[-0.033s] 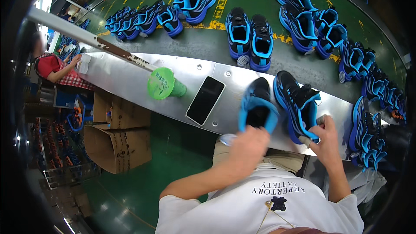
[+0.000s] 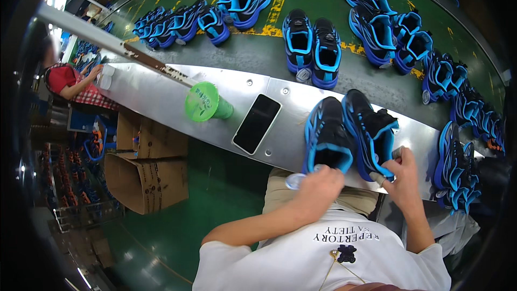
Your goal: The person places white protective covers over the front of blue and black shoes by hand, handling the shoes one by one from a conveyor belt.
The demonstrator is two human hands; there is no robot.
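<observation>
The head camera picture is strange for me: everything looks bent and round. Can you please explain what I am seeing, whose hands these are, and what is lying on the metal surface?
There is no machine here. A person wears a wide fisheye camera on the head, and it looks down at that person's own two bare hands; this lens bends straight lines near the rim.

The left hand touches the heel end of the left shoe, black and blue. The right hand grips the heel of the right shoe beside it and seems to pinch a small grey object I cannot identify.

Both shoes stand on a metal shelf, along with a dark phone and a green cup lying on its side. Behind runs a dark belt carrying more blue shoes. Another person sits far left, and cardboard boxes stand below the shelf.
</observation>
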